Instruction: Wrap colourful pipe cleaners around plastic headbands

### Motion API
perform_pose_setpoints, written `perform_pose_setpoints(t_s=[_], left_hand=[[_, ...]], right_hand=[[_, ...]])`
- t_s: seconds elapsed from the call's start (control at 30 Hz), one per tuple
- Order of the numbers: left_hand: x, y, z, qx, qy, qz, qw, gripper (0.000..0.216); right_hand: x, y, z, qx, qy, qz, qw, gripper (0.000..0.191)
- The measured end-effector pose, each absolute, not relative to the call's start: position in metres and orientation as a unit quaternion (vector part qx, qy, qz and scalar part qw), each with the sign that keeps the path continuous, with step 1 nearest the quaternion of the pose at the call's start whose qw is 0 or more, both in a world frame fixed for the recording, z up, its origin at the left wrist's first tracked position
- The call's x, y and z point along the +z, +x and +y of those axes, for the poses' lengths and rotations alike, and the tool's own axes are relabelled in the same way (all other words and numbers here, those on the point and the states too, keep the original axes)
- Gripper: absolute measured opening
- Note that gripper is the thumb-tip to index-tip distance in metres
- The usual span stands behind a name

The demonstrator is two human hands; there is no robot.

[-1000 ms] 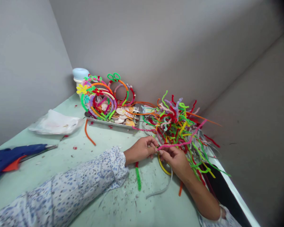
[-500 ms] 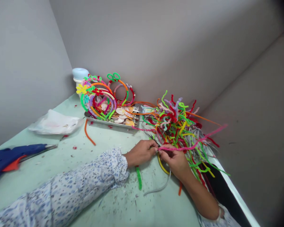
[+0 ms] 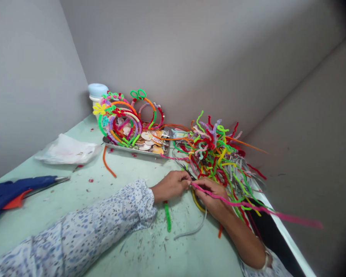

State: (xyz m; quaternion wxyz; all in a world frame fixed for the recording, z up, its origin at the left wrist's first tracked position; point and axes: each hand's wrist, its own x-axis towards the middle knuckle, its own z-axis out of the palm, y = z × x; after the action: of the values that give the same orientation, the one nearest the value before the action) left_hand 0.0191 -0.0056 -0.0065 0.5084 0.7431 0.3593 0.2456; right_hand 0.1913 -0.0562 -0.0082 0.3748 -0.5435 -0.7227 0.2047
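A long bright pink pipe cleaner (image 3: 227, 201) runs from my fingertips across the back of my right hand and out past the table's right edge, its far end blurred. My left hand (image 3: 172, 186) is closed in a pinch at its near end. Facing it, my right hand (image 3: 215, 194) has thumb and fingers closed on the same end; the fingertips nearly meet. Beneath the right hand curves a yellow band (image 3: 196, 201), partly hidden. A grey strand (image 3: 192, 231) trails below onto the table. Close to my left wrist lies a short green pipe cleaner (image 3: 167, 217).
Behind my hands is a heap of coloured pipe cleaners (image 3: 216, 150). A metal tray (image 3: 132, 150) carries cut-out pieces and decorated headbands (image 3: 119, 123). At left are a blue glue gun (image 3: 25, 184), a plastic bag (image 3: 67, 150) and a lidded container (image 3: 98, 91).
The free length of the pink pipe cleaner has swung down and right, from above my right hand to across its back. Both hands stay nearly in place, still pinching.
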Motion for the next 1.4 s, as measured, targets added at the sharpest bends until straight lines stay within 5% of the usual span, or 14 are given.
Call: perform_pose_setpoints(t_s=[0.83, 1.4], left_hand=[[-0.0114, 0.0216, -0.0014, 0.272, 0.678, 0.335, 0.594, 0.023], [-0.0054, 0.0217, -0.0005, 0.273, 0.699, 0.375, 0.544, 0.028]], right_hand=[[-0.0112, 0.1908, -0.056, 0.281, -0.552, -0.664, 0.42, 0.009], [-0.0063, 0.1911, -0.0594, 0.298, -0.534, -0.664, 0.431, 0.006]])
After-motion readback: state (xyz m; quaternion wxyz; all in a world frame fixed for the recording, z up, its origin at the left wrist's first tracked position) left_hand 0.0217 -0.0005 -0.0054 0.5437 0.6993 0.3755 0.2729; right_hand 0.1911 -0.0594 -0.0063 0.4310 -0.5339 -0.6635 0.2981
